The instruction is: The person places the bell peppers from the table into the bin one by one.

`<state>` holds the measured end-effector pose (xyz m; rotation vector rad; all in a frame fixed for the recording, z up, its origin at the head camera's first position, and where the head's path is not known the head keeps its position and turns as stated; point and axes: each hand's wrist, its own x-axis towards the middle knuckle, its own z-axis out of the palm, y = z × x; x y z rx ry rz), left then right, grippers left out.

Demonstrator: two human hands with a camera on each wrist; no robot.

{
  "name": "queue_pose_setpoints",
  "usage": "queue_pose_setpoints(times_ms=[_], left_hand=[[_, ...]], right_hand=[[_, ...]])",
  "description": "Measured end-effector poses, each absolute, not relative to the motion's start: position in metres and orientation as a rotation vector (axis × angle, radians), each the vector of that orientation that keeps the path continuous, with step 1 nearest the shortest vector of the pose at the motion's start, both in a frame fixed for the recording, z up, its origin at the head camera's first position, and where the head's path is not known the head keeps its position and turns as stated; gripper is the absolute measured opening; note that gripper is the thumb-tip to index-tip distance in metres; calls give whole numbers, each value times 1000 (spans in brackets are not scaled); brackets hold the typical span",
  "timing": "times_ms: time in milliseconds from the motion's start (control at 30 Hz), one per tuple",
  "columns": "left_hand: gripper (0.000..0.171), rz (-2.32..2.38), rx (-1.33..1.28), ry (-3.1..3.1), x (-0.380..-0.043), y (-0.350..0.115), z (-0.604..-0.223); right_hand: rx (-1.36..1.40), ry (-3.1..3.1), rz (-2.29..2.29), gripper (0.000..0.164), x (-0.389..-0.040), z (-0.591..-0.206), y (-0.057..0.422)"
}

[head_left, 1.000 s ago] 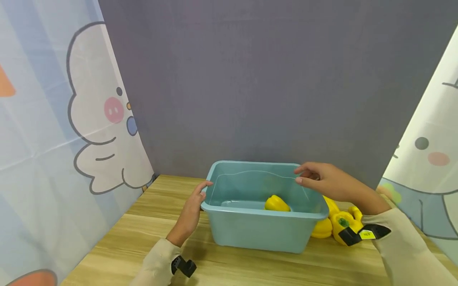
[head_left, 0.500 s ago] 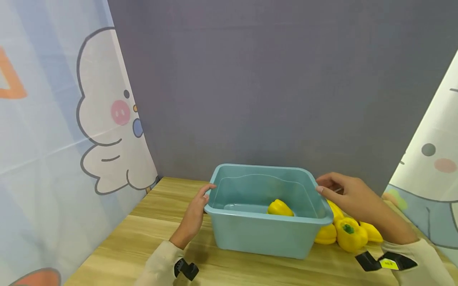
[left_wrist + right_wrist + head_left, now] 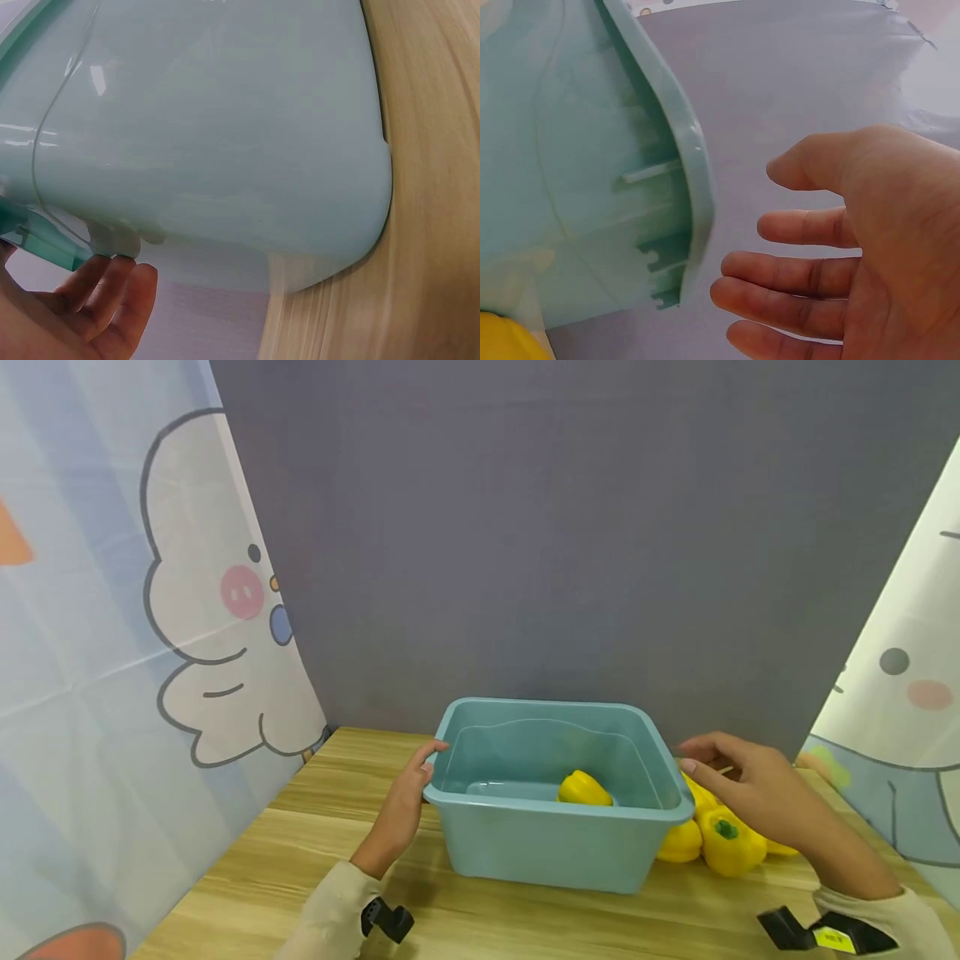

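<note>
We find the person's left hand (image 3: 396,810) at the left end of a pale blue-green, rectangular plastic bin (image 3: 547,852). The hand is clamped on the rim: in the head view we see the thumb and a finger at the edge, and in the left wrist view other fingers are bent beneath the lip, against the outer wall.

The bin stands upright on a wood-grained tabletop (image 3: 465,931). Inside it we record one glossy yellow bell pepper (image 3: 584,789), lying on the floor of the bin, right of centre and partly hidden by the near wall.

We note the right hand (image 3: 761,789) just beyond the bin's right rim. Its fingers and thumb are apart, and the right wrist view shows a gap between the fingertips and the rim.

Below this hand, right of the bin, we log a yellow bell pepper with a green stem (image 3: 733,843) and, to its left, a second lobed yellow pepper (image 3: 680,842) close to the bin's wall. Further yellow pieces show behind and to the right, too covered for us to identify.

On the far side hangs a plain grey cloth backdrop (image 3: 555,543).
</note>
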<state>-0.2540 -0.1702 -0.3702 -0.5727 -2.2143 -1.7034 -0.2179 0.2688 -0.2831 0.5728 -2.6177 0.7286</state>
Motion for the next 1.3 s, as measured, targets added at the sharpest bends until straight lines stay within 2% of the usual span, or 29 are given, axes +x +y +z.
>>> queue_pose_setpoints(times_ms=[300,867,1300], left_hand=[[45,-1679,-567,-2244,-252,-174,-374],[45,-1679,-601,-2214,-255,-169,-375],[43,-1687,-605,-2198,-258,-171,-375]], right_hand=[[497,-2652,711,33,-211,-290,281],[584,-2635,684,23,-224,-306,312],[508,-2743,665,34,-249,-325,349]])
